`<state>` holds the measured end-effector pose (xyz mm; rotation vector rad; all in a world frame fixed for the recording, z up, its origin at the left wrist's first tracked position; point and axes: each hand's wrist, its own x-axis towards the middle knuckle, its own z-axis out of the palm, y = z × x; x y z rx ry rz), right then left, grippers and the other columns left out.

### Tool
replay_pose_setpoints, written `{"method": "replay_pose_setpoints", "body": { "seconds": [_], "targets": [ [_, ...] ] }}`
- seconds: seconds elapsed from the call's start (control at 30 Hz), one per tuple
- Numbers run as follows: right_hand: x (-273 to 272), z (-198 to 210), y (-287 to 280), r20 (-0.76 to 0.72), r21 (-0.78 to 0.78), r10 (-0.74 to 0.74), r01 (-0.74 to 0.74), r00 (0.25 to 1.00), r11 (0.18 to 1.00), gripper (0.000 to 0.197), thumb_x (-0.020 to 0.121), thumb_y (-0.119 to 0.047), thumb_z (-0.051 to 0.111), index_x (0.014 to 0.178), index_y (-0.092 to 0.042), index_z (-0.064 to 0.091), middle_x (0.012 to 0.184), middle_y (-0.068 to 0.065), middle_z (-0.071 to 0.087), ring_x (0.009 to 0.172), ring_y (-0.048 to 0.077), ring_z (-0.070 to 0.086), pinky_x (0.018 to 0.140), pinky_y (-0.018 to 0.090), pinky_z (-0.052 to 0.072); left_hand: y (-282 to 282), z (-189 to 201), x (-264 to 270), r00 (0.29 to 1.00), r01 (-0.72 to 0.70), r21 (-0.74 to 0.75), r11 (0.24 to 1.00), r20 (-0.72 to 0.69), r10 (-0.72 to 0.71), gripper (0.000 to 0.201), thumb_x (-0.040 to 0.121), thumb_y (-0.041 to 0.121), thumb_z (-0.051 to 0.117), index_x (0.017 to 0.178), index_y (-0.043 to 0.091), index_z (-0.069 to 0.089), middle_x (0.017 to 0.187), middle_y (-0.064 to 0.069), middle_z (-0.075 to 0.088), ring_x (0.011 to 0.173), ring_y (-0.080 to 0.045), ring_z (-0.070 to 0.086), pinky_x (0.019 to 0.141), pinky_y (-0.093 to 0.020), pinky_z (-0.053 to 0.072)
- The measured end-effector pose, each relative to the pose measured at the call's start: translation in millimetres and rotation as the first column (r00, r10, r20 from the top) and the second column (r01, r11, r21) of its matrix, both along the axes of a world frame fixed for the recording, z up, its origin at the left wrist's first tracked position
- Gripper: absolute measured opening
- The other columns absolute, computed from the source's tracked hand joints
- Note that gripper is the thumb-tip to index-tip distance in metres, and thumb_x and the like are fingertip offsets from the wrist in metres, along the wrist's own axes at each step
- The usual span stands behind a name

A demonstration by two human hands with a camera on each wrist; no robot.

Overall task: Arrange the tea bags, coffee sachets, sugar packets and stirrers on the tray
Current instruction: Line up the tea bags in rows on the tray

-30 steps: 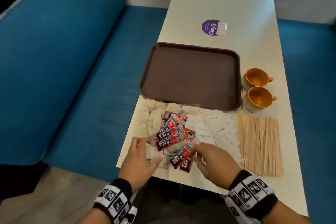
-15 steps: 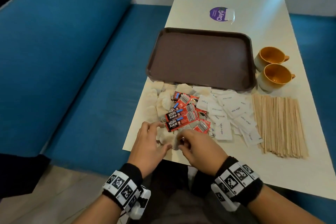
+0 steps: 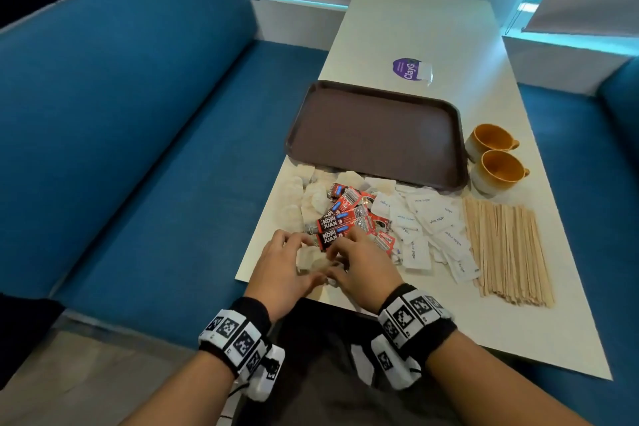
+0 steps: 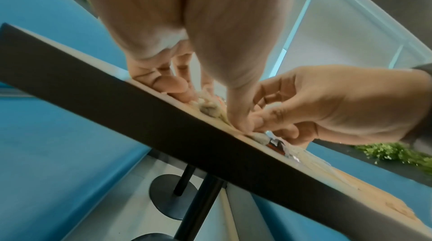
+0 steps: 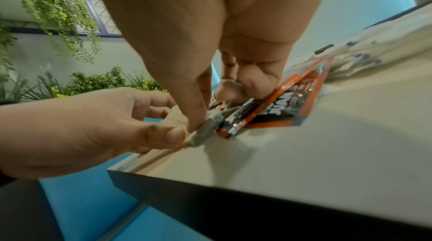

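The brown tray [image 3: 377, 135] lies empty in the middle of the white table [image 3: 425, 31]. In front of it lie a heap of pale tea bags [image 3: 306, 199], red coffee sachets [image 3: 345, 218], white sugar packets [image 3: 427, 218] and a row of wooden stirrers [image 3: 505, 245]. Both hands meet at the table's near edge. My left hand [image 3: 294, 252] and right hand [image 3: 340, 252] curl their fingers round a small clump of tea bags [image 3: 309, 261]. The right wrist view shows my thumb pressing a grey tea bag [image 5: 209, 127] beside a coffee sachet [image 5: 278, 110].
Two orange cups [image 3: 491, 138] [image 3: 499, 171] stand right of the tray. A purple sticker [image 3: 408, 69] sits beyond it. Blue benches [image 3: 138, 149] run along both sides of the table. The table's dark front edge [image 4: 163, 130] is right under my hands.
My right hand has moved left from the coffee sachets to the tea bags at the near edge. Both hands have closed in on the same clump.
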<state>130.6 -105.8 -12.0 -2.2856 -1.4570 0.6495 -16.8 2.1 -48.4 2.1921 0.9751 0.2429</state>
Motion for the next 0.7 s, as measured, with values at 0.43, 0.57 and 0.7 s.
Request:
{"method": "replay_pose_setpoints", "body": {
  "seconds": [0.43, 0.57, 0.7],
  "targets": [
    [14, 1, -18, -0.314, 0.150, -0.148, 0.203, 0.938, 0.968, 0.027, 0.081, -0.005, 0.076, 0.082, -0.027, 0.061, 0.078, -0.007, 0.067, 0.064, 0.004, 0.063, 0.060, 0.018, 0.050, 6, 15, -5, 0.975, -0.152, -0.245, 0.957, 0.122, 0.186, 0.029, 0.085, 0.027, 0.081, 0.111, 0.030, 0.069, 0.089, 0.009, 0.064, 0.078, -0.005, 0.061, 0.077, -0.019, 0.051],
    [22, 2, -23, -0.433, 0.157, -0.238, 0.333, 0.869, 0.930, 0.038, 0.075, -0.004, 0.082, 0.094, -0.034, 0.069, 0.079, -0.003, 0.069, 0.062, 0.005, 0.061, 0.063, 0.021, 0.055, 6, 10, -3, 0.960, -0.185, -0.247, 0.951, 0.161, 0.229, 0.021, 0.081, 0.017, 0.083, 0.093, 0.031, 0.072, 0.078, 0.008, 0.066, 0.068, 0.000, 0.059, 0.072, -0.021, 0.050],
    [32, 1, -31, -0.445, 0.186, -0.258, 0.370, 0.858, 0.910, 0.017, 0.078, -0.017, 0.086, 0.086, -0.028, 0.075, 0.082, -0.005, 0.072, 0.077, 0.013, 0.066, 0.074, 0.031, 0.057, 4, 16, -7, 0.946, -0.160, -0.280, 0.947, 0.230, 0.228, 0.014, 0.087, 0.015, 0.076, 0.081, 0.026, 0.069, 0.073, 0.009, 0.067, 0.068, -0.005, 0.061, 0.070, -0.024, 0.052]
  ]
}}
